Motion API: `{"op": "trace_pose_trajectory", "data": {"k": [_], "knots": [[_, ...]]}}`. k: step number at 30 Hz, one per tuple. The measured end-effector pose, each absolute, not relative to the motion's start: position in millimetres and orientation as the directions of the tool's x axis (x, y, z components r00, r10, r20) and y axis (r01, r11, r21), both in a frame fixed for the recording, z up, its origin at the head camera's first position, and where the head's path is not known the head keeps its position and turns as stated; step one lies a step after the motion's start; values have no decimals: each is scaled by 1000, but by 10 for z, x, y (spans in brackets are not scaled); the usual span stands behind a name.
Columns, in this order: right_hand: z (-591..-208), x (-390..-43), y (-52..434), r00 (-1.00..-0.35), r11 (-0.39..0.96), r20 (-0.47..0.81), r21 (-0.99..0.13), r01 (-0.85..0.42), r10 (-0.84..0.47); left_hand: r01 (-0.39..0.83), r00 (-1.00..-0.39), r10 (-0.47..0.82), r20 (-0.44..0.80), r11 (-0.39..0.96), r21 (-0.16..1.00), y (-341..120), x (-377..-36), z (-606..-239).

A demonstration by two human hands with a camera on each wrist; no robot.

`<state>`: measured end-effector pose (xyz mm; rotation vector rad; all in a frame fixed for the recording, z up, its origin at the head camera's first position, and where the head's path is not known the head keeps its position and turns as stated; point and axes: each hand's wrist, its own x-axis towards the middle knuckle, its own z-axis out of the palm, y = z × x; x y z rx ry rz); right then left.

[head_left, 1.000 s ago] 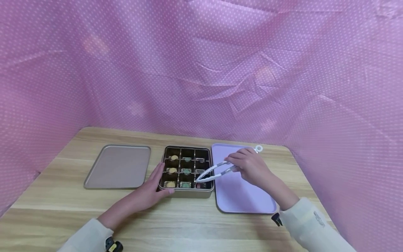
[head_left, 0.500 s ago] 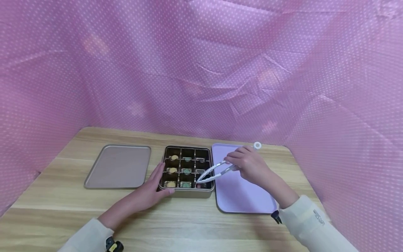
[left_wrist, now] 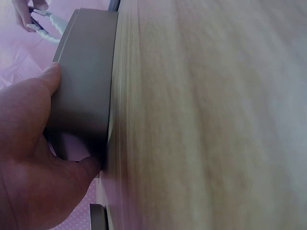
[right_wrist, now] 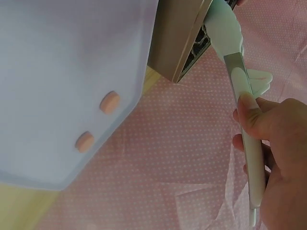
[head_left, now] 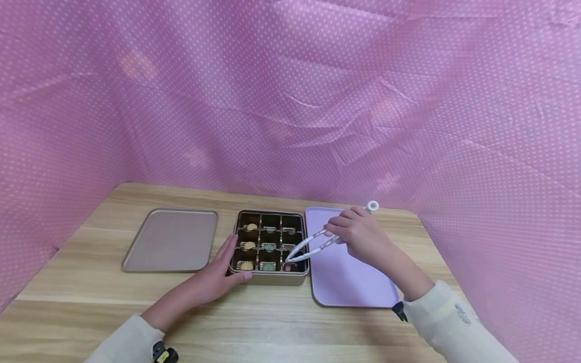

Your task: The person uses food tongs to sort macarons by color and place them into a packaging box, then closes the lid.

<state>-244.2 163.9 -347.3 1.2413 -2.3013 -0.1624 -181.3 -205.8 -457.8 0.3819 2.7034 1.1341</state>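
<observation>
A metal box [head_left: 279, 279] holds a dark divided insert with yellow, green and dark pinkish round pieces in its compartments. My left hand [head_left: 217, 276] lies at its front-left corner, fingers along the left side and thumb on the front wall. My right hand [head_left: 365, 239] grips white-tipped tongs [head_left: 303, 255], seen also as tongs [right_wrist: 237, 76] in the right wrist view. The tongs' tips reach into the front-right compartment, just over a small pinkish-brown piece [head_left: 288, 267]. Whether they touch it cannot be told.
Right of the box, a purple tray [head_left: 351, 287] lies partly under my right hand. Two orange-pink round pieces, one being the upper piece [right_wrist: 110, 102], sit near its edge. A flat greyish-brown lid-like plate [head_left: 174, 242] lies left. Pink dotted cloth [head_left: 290, 101] surrounds the wooden table [head_left: 254, 322].
The tongs' tips have shifted slightly right inside the front-right compartment, and their ringed end has risen a little. My left hand and the box have stayed in place.
</observation>
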Motion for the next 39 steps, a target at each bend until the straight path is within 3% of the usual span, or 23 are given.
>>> {"op": "trace_pose_trajectory", "data": {"k": [5, 9, 13, 19, 32, 39], "knots": [[-3503, -2314, 1850, -417, 547, 392, 326, -771, -820, 143, -963, 261, -60, 689, 711, -1855, -1531, -4592], [-3508, -2189, 1935, -353, 492, 396, 338, -802, -848, 122, -973, 225, -53, 695, 709, -1685, -1301, -4608], [-3497, -2176, 1940, -315, 464, 392, 378, -801, -864, 118, -974, 218, -51, 694, 710, -1632, -1250, -4612], [-3476, -2153, 2031, -325, 474, 397, 371, -798, -858, 107, -979, 199, -48, 698, 708, -1581, -1165, -4608], [-3613, -2186, 2292, -492, 573, 434, 70, -816, -754, 84, -981, 180, -66, 711, 698, -1515, -1086, -4552], [-3738, -2199, 2350, -651, 687, 411, -78, -722, -638, 95, -977, 200, -68, 705, 703, -1597, -1189, -4562]]}}
